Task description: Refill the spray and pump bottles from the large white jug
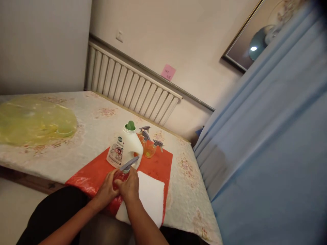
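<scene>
A small spray bottle [129,164] with a grey trigger head is gripped between both hands, near the table's front edge. My left hand [108,186] wraps round the left side of its body. My right hand [130,185] holds it from the right, close to the neck. The body looks reddish and is mostly hidden by fingers. Just behind it stands a large white detergent jug [130,146] with a handle, a picture label and a green piece in its mouth. Under them lie a red plastic sheet [159,165] and a folded white cloth [150,195].
Several more spray bottles [149,149] with orange-tinted bodies stand right of the jug. A yellowish translucent plastic bag [38,120] lies at the left of the flowered tablecloth [94,126]. Behind the table is a radiator [133,88]; a blue curtain [263,143] hangs at the right.
</scene>
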Tool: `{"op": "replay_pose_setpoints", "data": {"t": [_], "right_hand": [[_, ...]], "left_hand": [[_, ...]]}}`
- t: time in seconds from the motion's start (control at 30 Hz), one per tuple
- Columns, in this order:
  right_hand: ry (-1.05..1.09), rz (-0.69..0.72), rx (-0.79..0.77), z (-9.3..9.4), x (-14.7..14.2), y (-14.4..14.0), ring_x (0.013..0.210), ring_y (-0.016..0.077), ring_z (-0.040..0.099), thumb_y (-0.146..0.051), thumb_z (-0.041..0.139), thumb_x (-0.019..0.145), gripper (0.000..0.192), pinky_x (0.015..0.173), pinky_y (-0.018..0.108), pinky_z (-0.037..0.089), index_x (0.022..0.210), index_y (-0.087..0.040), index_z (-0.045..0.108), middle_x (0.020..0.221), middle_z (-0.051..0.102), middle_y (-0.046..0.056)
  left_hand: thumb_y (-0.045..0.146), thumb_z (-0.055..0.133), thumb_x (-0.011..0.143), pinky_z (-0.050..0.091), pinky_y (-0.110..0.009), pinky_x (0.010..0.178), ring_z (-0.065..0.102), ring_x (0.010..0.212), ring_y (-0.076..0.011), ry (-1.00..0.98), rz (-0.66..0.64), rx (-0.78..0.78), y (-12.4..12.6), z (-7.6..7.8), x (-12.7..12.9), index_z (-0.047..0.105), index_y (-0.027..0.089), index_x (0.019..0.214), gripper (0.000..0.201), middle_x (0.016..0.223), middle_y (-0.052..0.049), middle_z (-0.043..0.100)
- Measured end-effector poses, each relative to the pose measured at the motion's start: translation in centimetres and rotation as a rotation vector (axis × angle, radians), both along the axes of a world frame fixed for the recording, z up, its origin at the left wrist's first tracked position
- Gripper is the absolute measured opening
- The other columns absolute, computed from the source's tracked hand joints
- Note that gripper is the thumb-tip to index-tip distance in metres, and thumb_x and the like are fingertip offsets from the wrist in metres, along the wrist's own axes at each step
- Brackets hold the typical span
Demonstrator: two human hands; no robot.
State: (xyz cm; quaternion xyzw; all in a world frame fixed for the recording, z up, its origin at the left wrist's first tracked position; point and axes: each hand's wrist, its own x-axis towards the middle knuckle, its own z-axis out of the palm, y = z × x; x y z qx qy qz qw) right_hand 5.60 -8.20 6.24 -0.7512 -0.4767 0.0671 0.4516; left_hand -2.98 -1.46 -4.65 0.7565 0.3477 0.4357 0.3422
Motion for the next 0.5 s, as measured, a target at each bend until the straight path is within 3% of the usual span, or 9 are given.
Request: {"op": "replay_pose_setpoints", "data": {"t": [0.2,0.37,0.5], "right_hand": [[0.061,-0.007,-0.060,-0.2,0.2,0.2,0.096,0.0300,0.064,-0.022,0.086,0.047,0.058,0.089,0.043,0.049,0.101,-0.020,0.063,0.099,0.068,0.007],[0.064,0.005,-0.053,0.0,0.9,-0.2,0.096,0.0299,0.063,-0.023,0.086,0.044,0.063,0.089,0.043,0.048,0.103,-0.022,0.063,0.100,0.068,0.006],[0.114,0.043,-0.009,0.4,1.5,-0.9,0.084,0.0249,0.065,-0.021,0.083,0.048,0.049,0.081,0.038,0.051,0.093,-0.022,0.065,0.091,0.070,0.002]], "left_hand": [[0.027,0.068,0.067,0.047,-0.055,0.103,0.053,0.124,-0.0409,0.006,-0.024,-0.033,-0.1,0.8,-0.5,0.040,0.014,0.134,0.074,0.132,-0.018,0.054],[0.035,0.072,0.069,0.045,-0.055,0.105,0.050,0.130,-0.0388,0.074,-0.083,-0.040,-0.1,1.2,-1.5,0.038,0.017,0.138,0.080,0.140,-0.019,0.051],[0.038,0.071,0.070,0.045,-0.053,0.106,0.051,0.130,-0.0371,0.095,-0.142,-0.064,-0.1,1.4,-2.0,0.039,0.016,0.139,0.079,0.140,-0.019,0.054]]}}
